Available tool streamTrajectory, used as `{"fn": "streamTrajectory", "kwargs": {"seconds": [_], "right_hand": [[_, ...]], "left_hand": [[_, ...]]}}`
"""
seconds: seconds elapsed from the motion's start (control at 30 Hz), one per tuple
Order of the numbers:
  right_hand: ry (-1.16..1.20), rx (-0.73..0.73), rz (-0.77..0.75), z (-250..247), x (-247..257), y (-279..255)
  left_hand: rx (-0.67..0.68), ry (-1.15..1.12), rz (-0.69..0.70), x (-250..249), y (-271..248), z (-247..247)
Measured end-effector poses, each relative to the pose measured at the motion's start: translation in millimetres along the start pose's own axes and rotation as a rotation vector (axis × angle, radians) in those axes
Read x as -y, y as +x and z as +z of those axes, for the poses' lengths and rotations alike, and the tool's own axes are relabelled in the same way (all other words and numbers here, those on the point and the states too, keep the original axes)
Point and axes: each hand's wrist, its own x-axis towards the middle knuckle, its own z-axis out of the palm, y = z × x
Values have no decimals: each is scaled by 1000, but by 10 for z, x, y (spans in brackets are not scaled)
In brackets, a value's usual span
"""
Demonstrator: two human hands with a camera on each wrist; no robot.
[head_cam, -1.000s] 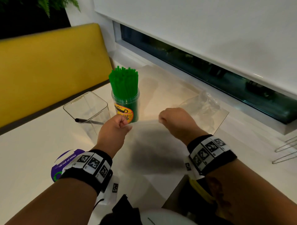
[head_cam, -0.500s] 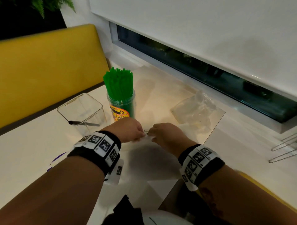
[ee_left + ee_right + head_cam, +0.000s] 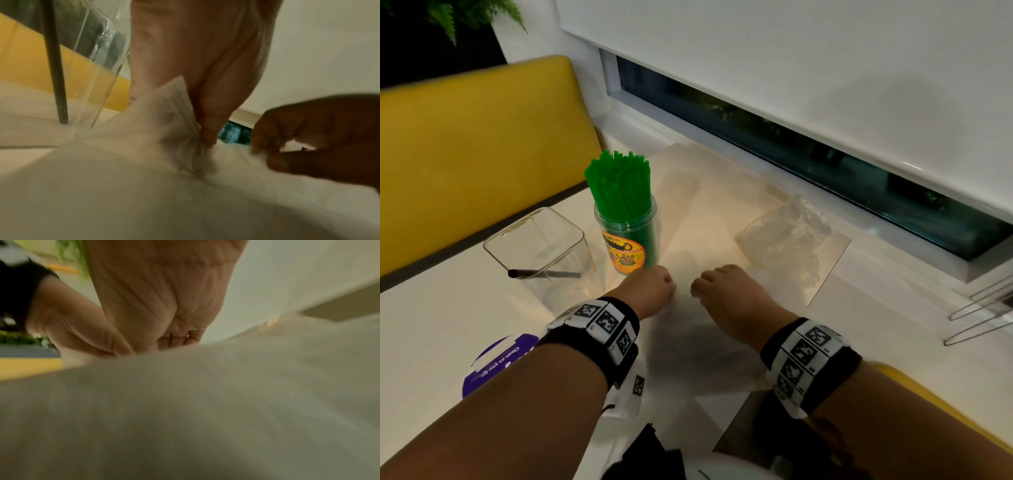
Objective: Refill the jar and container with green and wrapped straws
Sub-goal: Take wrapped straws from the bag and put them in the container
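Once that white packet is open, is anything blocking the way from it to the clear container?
Nothing visible does. The clear container stands open-topped just left of the left hand, which pinches the white packet. One dark straw already leans inside.

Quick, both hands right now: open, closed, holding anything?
Left hand: closed, pinching the top edge of the white packet.
Right hand: fingers curled at the same packet edge; whether it actually grips it cannot be told.

Yellow bench back [image 3: 476, 150], fern [image 3: 448, 17], crumpled clear bag [image 3: 787, 236], perhaps wire rack [image 3: 983, 315]
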Motion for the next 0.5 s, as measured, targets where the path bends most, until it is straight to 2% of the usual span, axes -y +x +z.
{"fn": "streamTrajectory", "kwargs": {"seconds": [0.07,0.1,0.13,0.2,0.23,0.27,0.3,0.33,0.37,0.4,0.43,0.5], "right_hand": [[42,-130,9,-89,31,-91],[79,-148,-10,-135,58,-160],[118,-85,-39,-183,92,-233],[147,244,-89,-267,166,-364],[139,386,-89,-295,186,-396],[156,389,-81,-345,198,-406],[195,268,-40,-415,199,-378],[222,33,-4,-484,186,-326],[201,-196,30,-509,158,-255],[163,-327,84,-545,146,-179],[121,-350,146,-576,138,-111],[176,-211,285,-577,118,-15]], "left_hand": [[-23,-118,-46,-44,22,-123],[-45,-205,-84,-69,37,-196],[-82,-275,-119,-121,6,-281],[-163,-376,-115,-193,-52,-433],[-193,-528,-158,-186,-39,-451],[-233,-680,-161,-191,-22,-445],[-265,-708,-116,-188,5,-415],[-307,-733,-80,-210,14,-390],[-290,-781,-37,-243,29,-359],[-249,-813,18,-282,2,-320],[-213,-851,68,-342,-49,-306],[-197,-936,133,-439,-152,-292]]}}
